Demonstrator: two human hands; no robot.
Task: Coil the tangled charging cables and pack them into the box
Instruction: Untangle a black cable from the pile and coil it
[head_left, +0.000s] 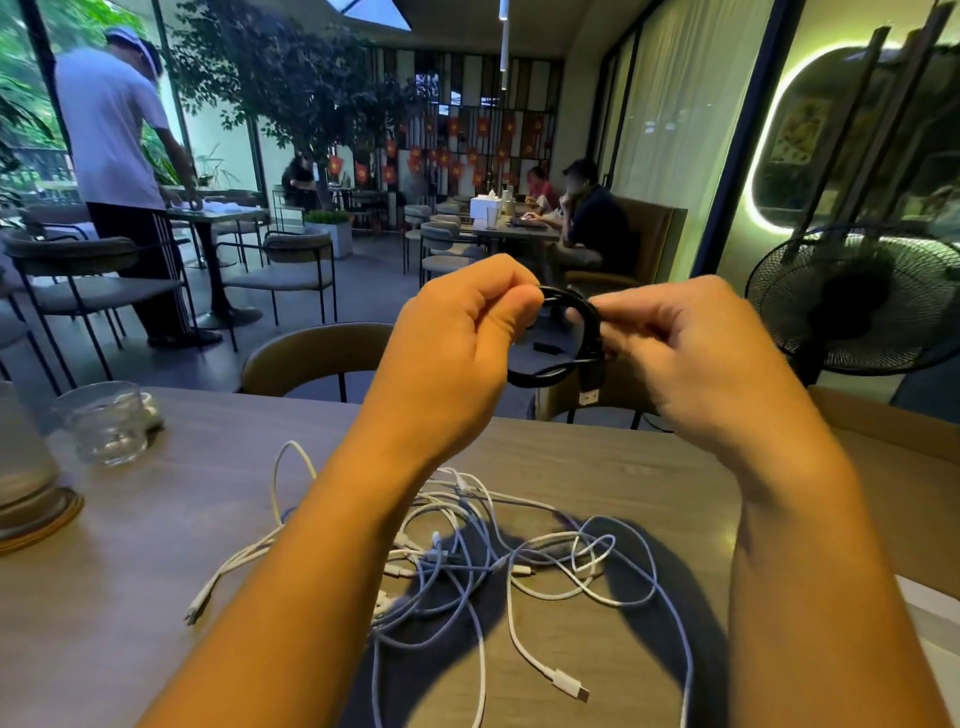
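step: coiling | left hand (457, 332) grip pinches black cable (540, 376) coil at 9 o'clock, right hand (691, 343) at 3, likely keeping loops tight | white cables (493, 561) tangled on desk (156, 519), 6 o'clock below

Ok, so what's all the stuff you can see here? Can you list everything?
black cable: one, black, coiled, held up above the table
white cables: several, tangled so the count is unclear, white, on the table under the arms
table: one, grey-brown, in front
small glass: one, clear, far left of the table
tall glass: one, clear, left edge, on a coaster
box: one, brown, right edge, only partly in view
fan: one, black, right, behind the table
chair: one, brown, across the table
standing person: one, white shirt, back left
seated people: at least three, background tables
left hand: pinches the coil's left side
right hand: pinches its right side
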